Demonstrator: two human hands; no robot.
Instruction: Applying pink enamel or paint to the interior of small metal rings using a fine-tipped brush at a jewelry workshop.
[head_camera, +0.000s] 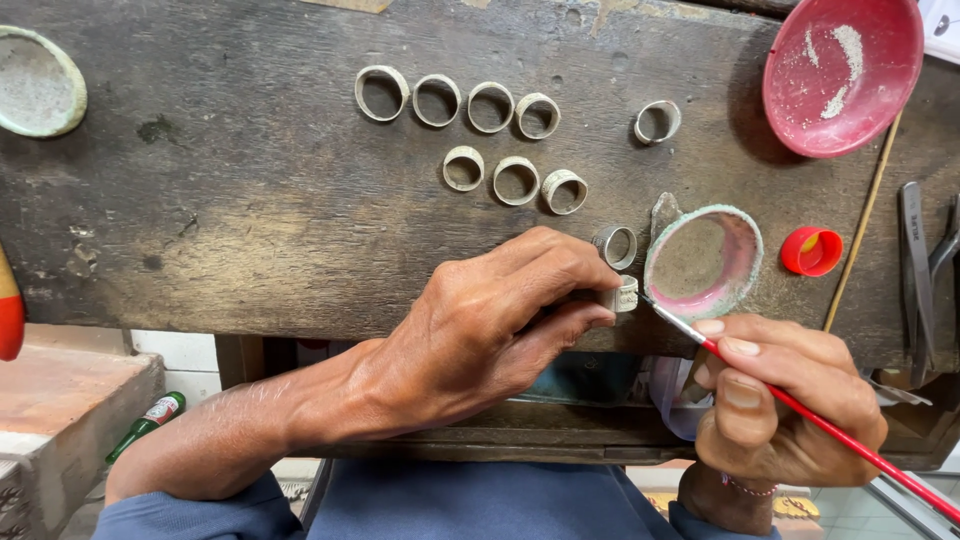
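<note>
Ten metal rings show: eight lie loose on the bench (250, 200), one grey ring (614, 246) sits just left of the pink dish (703, 262), and one ring (623, 294) is pinched in the left hand (490, 330). The right hand (780, 400) grips one red brush (800, 410), its tip touching that ring. A red cap (811, 250) lies right of the dish.
</note>
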